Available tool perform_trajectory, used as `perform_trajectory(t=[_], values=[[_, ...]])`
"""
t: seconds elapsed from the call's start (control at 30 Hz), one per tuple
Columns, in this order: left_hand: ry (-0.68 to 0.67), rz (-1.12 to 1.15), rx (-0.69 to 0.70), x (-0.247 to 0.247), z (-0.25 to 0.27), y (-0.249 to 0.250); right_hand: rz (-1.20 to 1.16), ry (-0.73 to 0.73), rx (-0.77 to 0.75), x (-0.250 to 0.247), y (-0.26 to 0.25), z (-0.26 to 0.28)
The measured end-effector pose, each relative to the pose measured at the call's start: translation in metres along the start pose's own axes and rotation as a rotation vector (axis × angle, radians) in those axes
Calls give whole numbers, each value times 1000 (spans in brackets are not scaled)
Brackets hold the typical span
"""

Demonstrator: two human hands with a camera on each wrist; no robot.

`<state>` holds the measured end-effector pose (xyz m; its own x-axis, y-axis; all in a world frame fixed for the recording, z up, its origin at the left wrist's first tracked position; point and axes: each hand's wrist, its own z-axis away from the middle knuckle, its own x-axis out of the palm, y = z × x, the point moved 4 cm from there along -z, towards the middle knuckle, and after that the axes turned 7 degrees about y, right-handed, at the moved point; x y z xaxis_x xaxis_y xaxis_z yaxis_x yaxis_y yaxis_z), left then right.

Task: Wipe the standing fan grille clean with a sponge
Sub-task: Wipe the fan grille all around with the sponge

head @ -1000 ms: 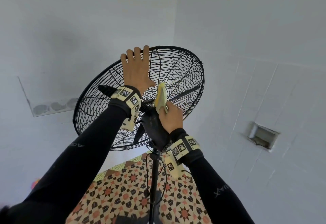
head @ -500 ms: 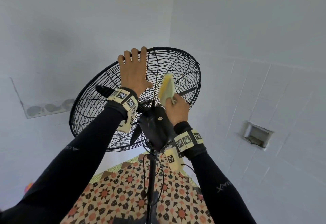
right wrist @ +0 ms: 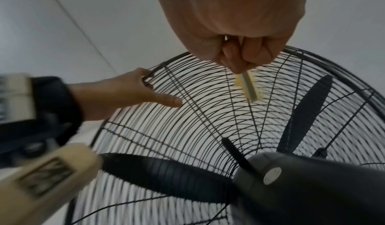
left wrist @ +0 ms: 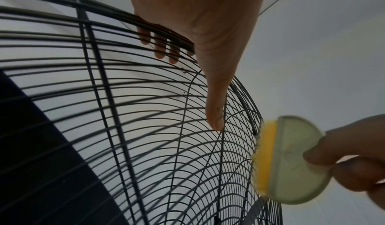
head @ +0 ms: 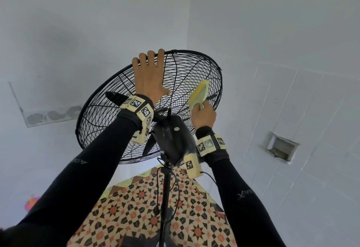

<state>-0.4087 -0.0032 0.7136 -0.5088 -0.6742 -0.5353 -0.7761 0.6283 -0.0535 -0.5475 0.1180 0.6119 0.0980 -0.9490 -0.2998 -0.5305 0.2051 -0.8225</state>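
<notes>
Left hand (head: 149, 77): palm flat on the back of the fan grille (head: 181, 83) near its top rim, fingertips hooked over the rim wires, thumb stretched out along the mesh.
Right hand (head: 204, 115): grip pinched on the lower edge of the sponge (head: 199, 94).
Sponge: yellow face against the grille's right part, above the motor housing (head: 172, 138).
Grille: tilted upward on its pole (head: 165, 198).
Below: patterned floor (head: 136, 217).
</notes>
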Motion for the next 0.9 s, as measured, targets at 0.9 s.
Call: perform_trajectory(t=[0.9], values=[[-16, -35, 1, -2, 3, 4, 10, -37, -137, -6, -16, -9]])
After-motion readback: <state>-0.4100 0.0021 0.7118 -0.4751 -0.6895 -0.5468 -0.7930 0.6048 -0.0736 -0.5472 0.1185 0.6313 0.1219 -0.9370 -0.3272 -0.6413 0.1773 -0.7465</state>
